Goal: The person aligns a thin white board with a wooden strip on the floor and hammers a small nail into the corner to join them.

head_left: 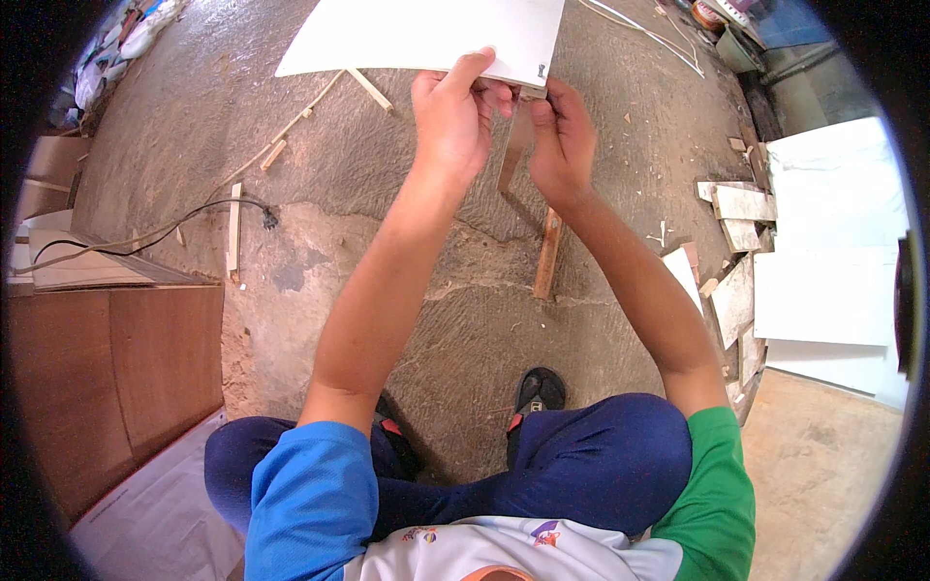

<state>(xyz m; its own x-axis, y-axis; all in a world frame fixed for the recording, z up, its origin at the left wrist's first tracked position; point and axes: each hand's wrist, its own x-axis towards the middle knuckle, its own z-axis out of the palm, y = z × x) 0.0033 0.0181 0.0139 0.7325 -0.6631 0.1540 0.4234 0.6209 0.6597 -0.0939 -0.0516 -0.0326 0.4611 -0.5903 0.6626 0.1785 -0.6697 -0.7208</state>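
A white laminated board [426, 34] is held up in front of me over the concrete floor. My left hand [452, 116] grips its near edge, thumb on top. My right hand [562, 136] is at the board's near right corner, its fingers pinching a thin brownish edge strip [515, 140] that hangs down from that corner. A small metal piece [541, 70] shows on the board's corner.
A wooden stick [548, 254] lies on the floor below my hands. Brown plywood panels [116, 368] stand at left beside a black cable [194, 213]. White boards [833, 242] and several offcuts [736, 252] lie at right. My sandalled feet [539, 392] are below.
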